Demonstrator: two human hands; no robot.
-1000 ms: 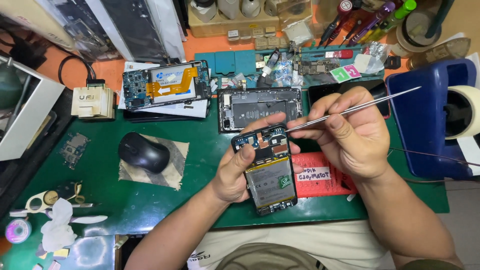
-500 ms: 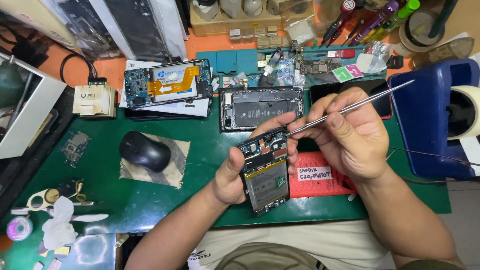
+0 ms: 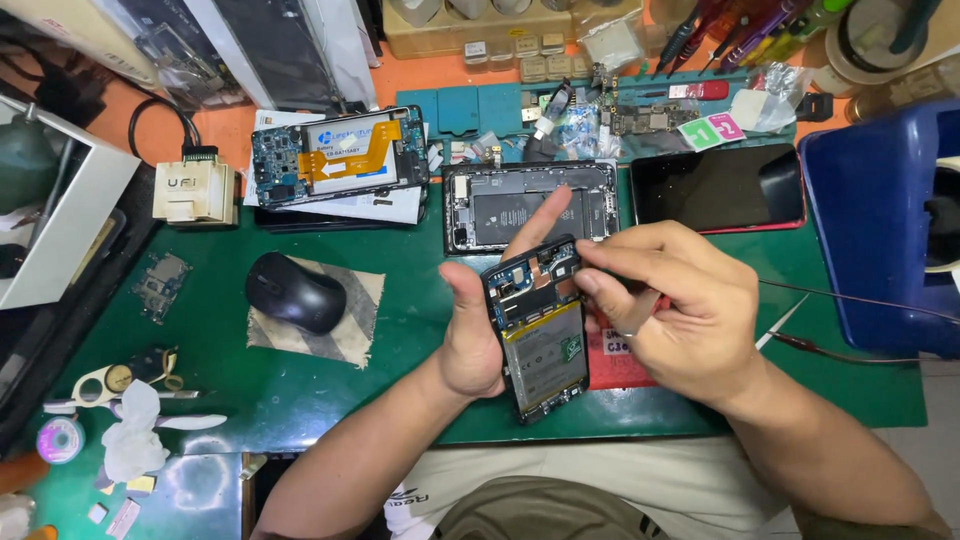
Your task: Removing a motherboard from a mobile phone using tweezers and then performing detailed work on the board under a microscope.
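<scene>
Start at nine o'clock: a white box [image 3: 55, 225] crowds the left edge of your counter [image 3: 400, 370], with a small loose circuit board [image 3: 160, 285] just beside it and a beige adapter block [image 3: 195, 190] at about ten. Down at seven o'clock, scissors [image 3: 105, 382], a tape roll [image 3: 60, 438] and crumpled tissue [image 3: 130, 440] clutter the near-left corner. Moving right, the black mouse [image 3: 293, 292] sits on its scrap of cloth [image 3: 345, 330], and the bare green strip between it and your left hand [image 3: 472, 335] is the widest open room you have. At eleven, an opened phone with an orange flex cable [image 3: 340, 158] lies on papers. Your left hand is clamped on the opened phone [image 3: 538, 325], gripping its left edge with a finger stretched up behind the top; it is held tilted at centre, above the counter's near edge. At twelve, just behind it, another stripped phone frame [image 3: 525, 205] leaves little room forward. Your right hand [image 3: 675, 310] is closed, fingertips pinched together at the held phone's upper right corner; I cannot tell what they pinch. A red packet [image 3: 620, 355] lies under that hand. At one o'clock lies a dark-screened phone [image 3: 715, 187], then a thin wire [image 3: 860, 300] runs to the blue bin [image 3: 880, 230], which walls off three o'clock. Tools and small parts crowd the far edge.
</scene>
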